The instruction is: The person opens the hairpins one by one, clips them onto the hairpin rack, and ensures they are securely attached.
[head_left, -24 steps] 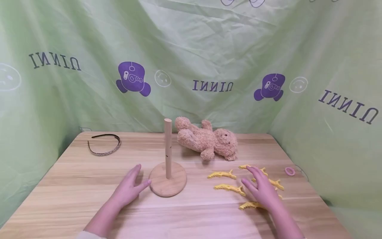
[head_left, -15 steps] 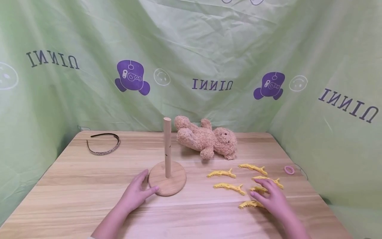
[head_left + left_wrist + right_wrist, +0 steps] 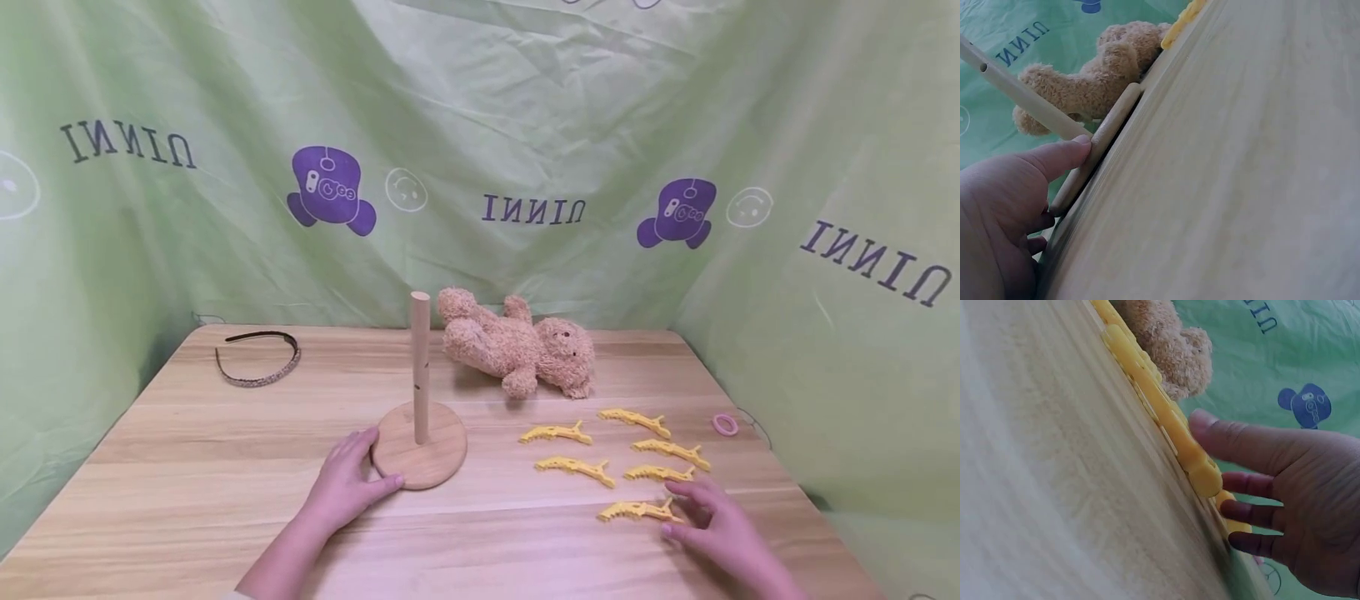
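Observation:
A round wooden stand point(image 3: 442, 454) with an upright dowel point(image 3: 421, 367) is left of the table's middle. My left hand point(image 3: 341, 487) holds the left edge of its base, thumb on the near rim and fingers on the far side. In the left wrist view, the thumb presses on the base's rim point(image 3: 1107, 128). Over at the right, my right hand point(image 3: 723, 529) has its thumb and index finger spread around the tail end of the nearest yellow hair clip point(image 3: 633, 511). That clip point(image 3: 1163, 415) lies on the table, and contact with the thumb cannot be judged.
Several other yellow hair clips point(image 3: 573, 468) lie beyond the nearest one. Behind them a plush bear point(image 3: 517, 350) lies on its back. A headband point(image 3: 266, 379) is at the far left and a pink ring point(image 3: 724, 425) at the right edge. Green cloth point(image 3: 480, 100) surrounds the table.
My left hand has moved right and taken hold of the stand's base. The right hand has come nearer and to the right, over the clips, to the nearest clip's tail.

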`<state>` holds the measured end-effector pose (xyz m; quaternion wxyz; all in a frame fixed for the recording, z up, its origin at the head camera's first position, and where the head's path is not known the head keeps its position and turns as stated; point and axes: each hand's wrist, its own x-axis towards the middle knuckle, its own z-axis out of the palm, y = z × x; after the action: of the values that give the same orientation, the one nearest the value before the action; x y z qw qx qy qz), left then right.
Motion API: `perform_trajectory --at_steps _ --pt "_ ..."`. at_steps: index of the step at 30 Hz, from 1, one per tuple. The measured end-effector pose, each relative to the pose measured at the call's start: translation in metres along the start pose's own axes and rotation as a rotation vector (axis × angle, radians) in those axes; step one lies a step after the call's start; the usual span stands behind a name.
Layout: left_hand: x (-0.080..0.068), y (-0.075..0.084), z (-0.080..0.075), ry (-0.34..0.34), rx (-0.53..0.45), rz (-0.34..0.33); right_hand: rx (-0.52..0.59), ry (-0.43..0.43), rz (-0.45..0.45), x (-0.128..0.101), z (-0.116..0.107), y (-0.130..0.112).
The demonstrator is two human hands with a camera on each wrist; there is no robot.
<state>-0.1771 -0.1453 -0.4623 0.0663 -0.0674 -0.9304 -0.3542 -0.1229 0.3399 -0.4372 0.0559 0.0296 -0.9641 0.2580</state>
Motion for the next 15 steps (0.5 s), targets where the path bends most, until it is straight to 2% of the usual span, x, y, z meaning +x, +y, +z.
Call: perform_trajectory --at_steps 5,10,15 --pt "-0.0003 0.0008 0.0000 0.001 0.018 -0.010 -0.017 -0.069 0.016 -0.0009 0.0003 0.0044" --pt "-0.0008 0.0012 -0.0004 0.008 0.037 -0.010 -0.049 -0.084 0.014 0.0007 -0.0007 0.0035" --pt "-0.0009 -0.0008 0.0003 0.012 0.046 -0.001 -0.041 -0.105 0.058 0.0015 -0.0022 0.0021"
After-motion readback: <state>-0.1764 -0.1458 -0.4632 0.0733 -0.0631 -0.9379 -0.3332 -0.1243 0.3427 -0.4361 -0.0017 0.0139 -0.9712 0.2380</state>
